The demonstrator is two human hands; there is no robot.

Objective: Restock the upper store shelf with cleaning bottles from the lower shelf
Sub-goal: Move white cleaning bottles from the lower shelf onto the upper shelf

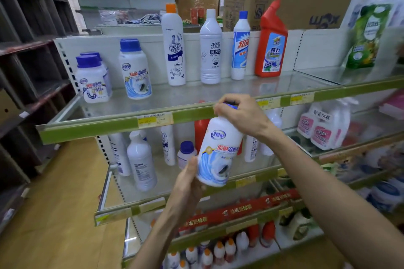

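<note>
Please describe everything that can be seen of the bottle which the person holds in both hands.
The held bottle is white, looks like plastic, and has a blue cap and a blue swirl label with Chinese text. It is nearly upright, leaning slightly, in front of the upper shelf's green edge. The right hand covers the cap from above; the left hand grips its lower side. It touches no shelf. A matching bottle stands on the upper shelf.

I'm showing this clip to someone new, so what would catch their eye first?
Front and centre, a white bottle with a blue cap is held by both hands, the right hand over its cap and the left hand under its base. Behind, the red bottle stands out on the upper shelf.
</note>
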